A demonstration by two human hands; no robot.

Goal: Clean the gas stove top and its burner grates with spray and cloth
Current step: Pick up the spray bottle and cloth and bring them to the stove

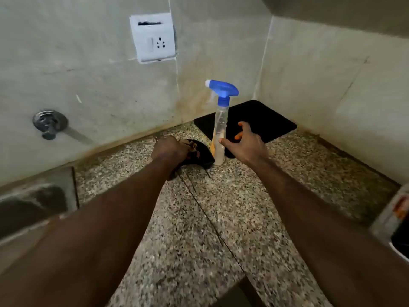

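On the counter, left hand clutches dark cloth; right hand, grip spread empty, beside spray bottle fronting black mat

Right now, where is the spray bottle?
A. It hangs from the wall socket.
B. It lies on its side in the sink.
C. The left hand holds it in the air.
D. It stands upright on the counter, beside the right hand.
D: the spray bottle stands upright on the counter, the open right hand beside it; the left hand grips a dark cloth.
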